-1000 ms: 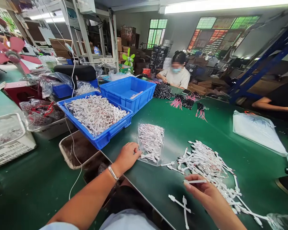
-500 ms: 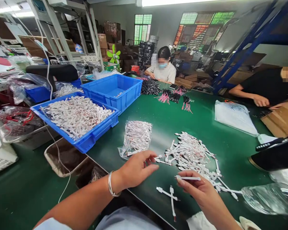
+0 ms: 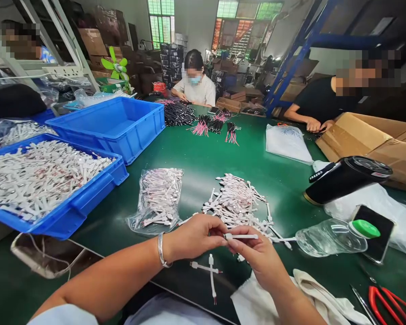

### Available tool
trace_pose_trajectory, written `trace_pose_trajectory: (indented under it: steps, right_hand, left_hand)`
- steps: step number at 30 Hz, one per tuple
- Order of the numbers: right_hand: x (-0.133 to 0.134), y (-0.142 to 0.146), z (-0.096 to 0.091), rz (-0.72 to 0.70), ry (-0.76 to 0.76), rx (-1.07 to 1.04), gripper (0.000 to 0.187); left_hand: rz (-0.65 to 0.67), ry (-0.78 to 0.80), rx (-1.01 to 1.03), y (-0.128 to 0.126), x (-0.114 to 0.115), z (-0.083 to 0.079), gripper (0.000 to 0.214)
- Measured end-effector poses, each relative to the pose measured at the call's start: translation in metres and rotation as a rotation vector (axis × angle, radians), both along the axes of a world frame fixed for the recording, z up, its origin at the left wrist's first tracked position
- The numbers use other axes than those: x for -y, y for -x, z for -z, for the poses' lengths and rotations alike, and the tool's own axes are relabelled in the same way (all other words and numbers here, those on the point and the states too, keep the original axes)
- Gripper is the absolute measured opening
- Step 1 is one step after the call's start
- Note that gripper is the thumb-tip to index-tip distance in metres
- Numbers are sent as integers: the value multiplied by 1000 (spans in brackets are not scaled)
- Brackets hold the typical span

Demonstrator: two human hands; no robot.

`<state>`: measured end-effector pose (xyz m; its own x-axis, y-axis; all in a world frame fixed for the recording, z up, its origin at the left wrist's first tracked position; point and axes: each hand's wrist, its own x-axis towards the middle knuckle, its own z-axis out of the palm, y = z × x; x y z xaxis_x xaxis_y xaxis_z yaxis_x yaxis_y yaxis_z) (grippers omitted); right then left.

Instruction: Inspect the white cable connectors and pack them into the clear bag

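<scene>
In the head view, a short white connector cable (image 3: 243, 236) lies across the fingers of my right hand (image 3: 257, 253), which pinches it near its plug end. My left hand (image 3: 196, 237), with a silver bangle at the wrist, has thumb and fingertips closed at that same end, meeting my right fingertips. Just beyond my hands is a loose pile of white connector cables (image 3: 238, 201). A clear plastic bag (image 3: 160, 196) filled with similar cables lies beyond my left hand. Two crossed white cables (image 3: 211, 271) rest on the green table below my hands.
Blue bins (image 3: 101, 189) stand at the left, the nearer one heaped with white cables. To the right are a black tumbler (image 3: 345, 180), a clear bottle (image 3: 331, 238), a phone (image 3: 380, 248), red-handled scissors (image 3: 389, 300) and a cloth (image 3: 311, 293). Two co-workers sit across the table.
My left hand has come over to my right and closed at the cable's plug end. The cable stays in my right hand. The view has swung right, showing the bottle, phone and scissors.
</scene>
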<state>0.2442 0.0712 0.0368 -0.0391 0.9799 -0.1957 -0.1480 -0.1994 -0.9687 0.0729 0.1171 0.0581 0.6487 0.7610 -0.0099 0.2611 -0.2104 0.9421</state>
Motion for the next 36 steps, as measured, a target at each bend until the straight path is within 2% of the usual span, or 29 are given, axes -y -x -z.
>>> trace_pose_trajectory:
  steps: [4,7,9,13,15,17,20,23,29,32,36]
  right_hand:
    - [0,-2,5,-28,11,11,31]
    - [1,-5,8,32,61,-2,36]
    - [2,-7,9,72,43,24,34]
    - [2,-7,7,69,27,71,28]
    - [2,-5,6,69,84,17,29]
    - [3,-3,5,72,149,-64,31]
    - [4,-2,4,104,188,-78,33]
    - [6,-3,6,164,116,61,34]
    - [9,-8,12,182,-62,287,29]
    - [9,-8,10,153,-57,342,30]
    - [8,-7,5,50,48,322,37]
  left_hand:
    - [-40,-70,-49,2,-3,7,12]
    - [-79,-106,-72,6,-6,11,11]
    - [-98,-87,-79,9,-7,12,10]
    - [-138,32,-42,10,-7,13,15]
    - [-138,91,18,8,-6,13,26]
    - [-119,150,52,6,-4,15,27]
    - [-126,346,92,5,-3,16,23]
    - [-162,523,151,4,-4,16,29]
    - [-162,591,207,5,-7,13,33]
    - [-149,578,207,6,-7,14,31]
    - [-164,570,167,6,-7,17,36]
